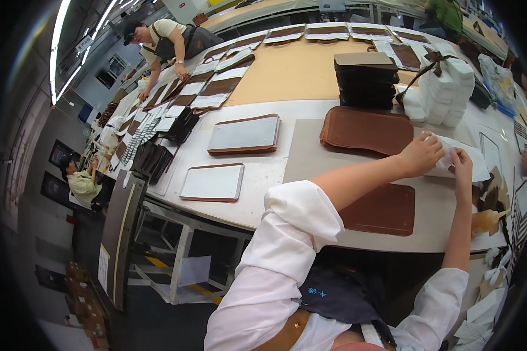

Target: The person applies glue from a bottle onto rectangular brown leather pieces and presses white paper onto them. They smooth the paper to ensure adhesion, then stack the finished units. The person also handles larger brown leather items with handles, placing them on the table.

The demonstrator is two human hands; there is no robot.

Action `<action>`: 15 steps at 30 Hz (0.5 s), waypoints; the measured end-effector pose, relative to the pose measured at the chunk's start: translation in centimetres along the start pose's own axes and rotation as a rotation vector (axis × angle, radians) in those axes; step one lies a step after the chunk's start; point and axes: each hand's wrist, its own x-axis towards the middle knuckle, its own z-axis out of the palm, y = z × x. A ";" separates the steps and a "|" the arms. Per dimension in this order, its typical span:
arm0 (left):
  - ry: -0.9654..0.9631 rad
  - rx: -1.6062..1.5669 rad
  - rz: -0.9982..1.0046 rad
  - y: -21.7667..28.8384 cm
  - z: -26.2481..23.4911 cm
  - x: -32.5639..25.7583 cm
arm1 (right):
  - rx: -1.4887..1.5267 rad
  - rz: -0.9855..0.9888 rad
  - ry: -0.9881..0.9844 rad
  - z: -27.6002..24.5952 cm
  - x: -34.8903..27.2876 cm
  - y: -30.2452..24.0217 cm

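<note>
While both hands work at about 2 o'clock in the head view, I log the scene from the biggest item down. Bench (263,175): long, pale, curving off toward 11 o'clock, where another person's hand (181,72) rests on rows of brown-and-white pieces.

Grey mat (310,158): lies on the bench in front of me. On it, a stack of brown leather panels (366,130) at 1 o'clock, and a single brown panel (386,209) nearer, at roughly 3 o'clock from centre. A dark stack (366,79) stands behind, with a pile of white pieces (448,90) just beside it.

White sheet (459,164): lies flat on the mat, touching the edge of the brown stack, between my two hands.

Left hand (420,154): fingers curled down, pinching the sheet's near-left edge. Right hand (462,162): fingertips pressed on the same sheet; whether they grip or only press, I cannot tell.

Judgement: the step in hand appears to be lifting or peeling this white sheet. The next move would call for a firm pinch on both sides and an even pull, keeping the brown stack undisturbed.
</note>
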 end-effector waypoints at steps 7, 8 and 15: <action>-0.255 -0.013 -0.020 1.1 0.2 1.1 | 0.616 0.062 0.356 -9.4 8.1 -5.0; -0.239 -0.007 -0.025 0.9 0.0 1.1 | 0.663 0.064 0.341 -11.7 9.9 -7.1; -0.549 -0.105 -0.096 -1.4 -2.6 2.7 | 0.470 -0.192 0.311 -22.1 9.1 -22.0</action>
